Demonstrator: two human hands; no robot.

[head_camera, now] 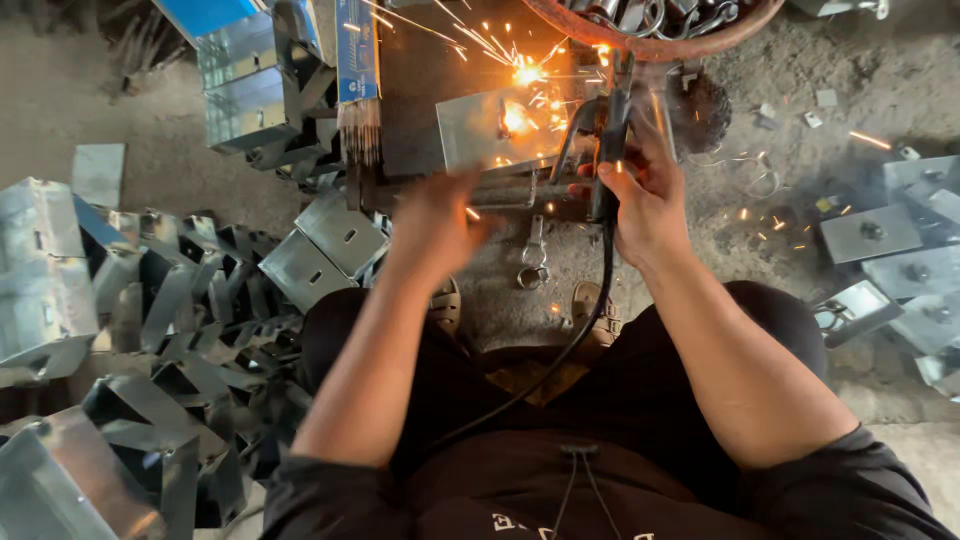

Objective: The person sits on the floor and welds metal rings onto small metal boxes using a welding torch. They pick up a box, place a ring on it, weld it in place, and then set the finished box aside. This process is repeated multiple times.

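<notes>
R hand [645, 200] is closed round a welding holder [608, 150], tip up at a steel box [495, 130] on the bench, w/ sparks [522, 72] flying at the top edge. Cable [585, 320] runs down btwn the knees. L hand [435, 225] hovers just below the box, blurred, can't tell if open or closed. Bent brackets [150, 330] piled at left, flat plates [870, 235] at right.
</notes>
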